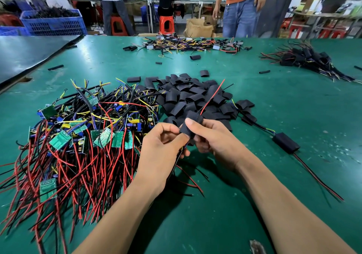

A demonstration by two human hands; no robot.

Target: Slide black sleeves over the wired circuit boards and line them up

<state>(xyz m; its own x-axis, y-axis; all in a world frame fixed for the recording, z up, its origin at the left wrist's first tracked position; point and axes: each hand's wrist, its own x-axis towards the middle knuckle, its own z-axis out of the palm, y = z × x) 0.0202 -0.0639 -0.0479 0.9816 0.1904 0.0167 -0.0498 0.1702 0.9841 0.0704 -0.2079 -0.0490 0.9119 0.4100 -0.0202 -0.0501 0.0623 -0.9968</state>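
Black sleeve [189, 125] held by left hand [162, 148], right hand [213, 138]; board pile [78, 136] leftward.

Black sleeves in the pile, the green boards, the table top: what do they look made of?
Black sleeves: matte, soft plastic tubing, likely heat-shrink; they lie flattened and creased. Green boards: rigid laminate, probably fibreglass, with a green coat and pale print. Table top: green mat, likely rubber or vinyl, with a dull sheen and scuffs.
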